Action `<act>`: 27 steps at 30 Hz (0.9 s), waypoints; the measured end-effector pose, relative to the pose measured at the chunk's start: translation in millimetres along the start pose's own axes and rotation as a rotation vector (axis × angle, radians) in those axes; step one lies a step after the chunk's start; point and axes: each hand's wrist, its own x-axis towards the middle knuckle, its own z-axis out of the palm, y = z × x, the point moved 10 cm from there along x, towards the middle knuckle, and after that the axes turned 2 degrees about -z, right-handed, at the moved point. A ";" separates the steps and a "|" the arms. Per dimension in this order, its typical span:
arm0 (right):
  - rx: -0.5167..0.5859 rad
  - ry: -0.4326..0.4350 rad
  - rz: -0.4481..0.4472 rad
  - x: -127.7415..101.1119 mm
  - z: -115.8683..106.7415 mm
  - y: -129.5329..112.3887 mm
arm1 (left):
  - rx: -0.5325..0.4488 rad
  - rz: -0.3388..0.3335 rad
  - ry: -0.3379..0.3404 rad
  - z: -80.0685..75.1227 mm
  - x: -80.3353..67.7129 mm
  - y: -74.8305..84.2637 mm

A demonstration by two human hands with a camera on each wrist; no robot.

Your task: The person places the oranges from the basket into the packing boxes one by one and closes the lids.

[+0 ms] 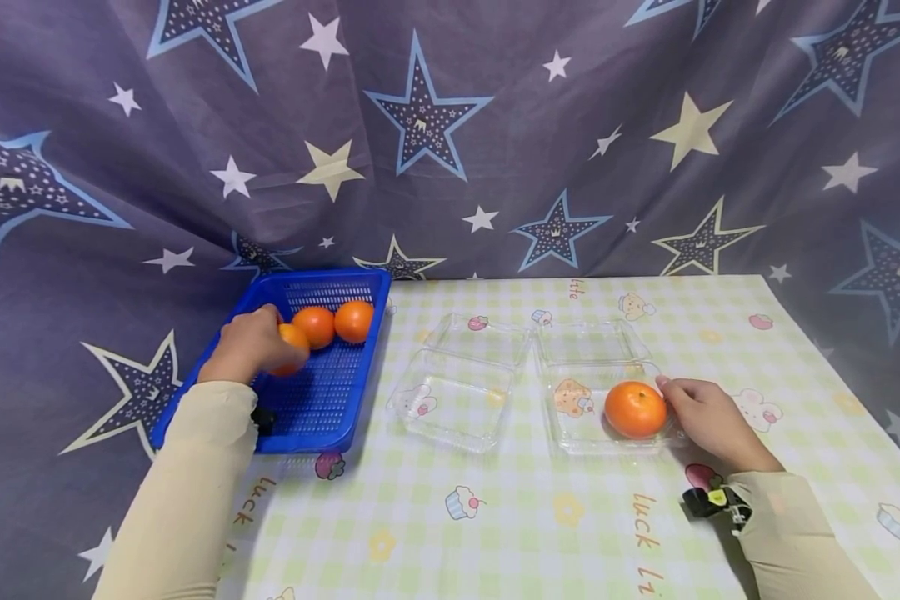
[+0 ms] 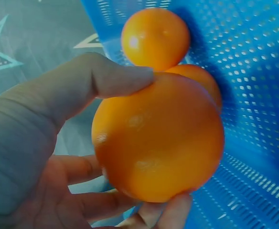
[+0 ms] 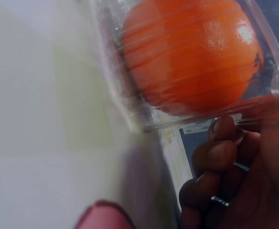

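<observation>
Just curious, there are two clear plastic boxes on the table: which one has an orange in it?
The clear box by the right hand holds one orange. The other clear box, nearer the blue basket, holds none.

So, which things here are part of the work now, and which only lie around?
In use:
left hand, gripping an orange
blue basket, two more oranges
right hand at the clear box with one orange

Lying about:
empty clear box
star curtain
</observation>
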 end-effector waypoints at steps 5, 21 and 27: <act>0.001 0.001 -0.004 -0.4 0.1 -0.2 | -0.038 0.009 0.053 -9.6 -4.1 6.0; 0.007 0.005 -0.010 1.6 -0.6 -1.9 | -0.085 0.029 0.182 -32.4 -23.8 26.5; 0.004 0.003 -0.004 1.5 -0.6 -0.2 | -0.090 0.069 0.229 -45.8 -33.9 46.0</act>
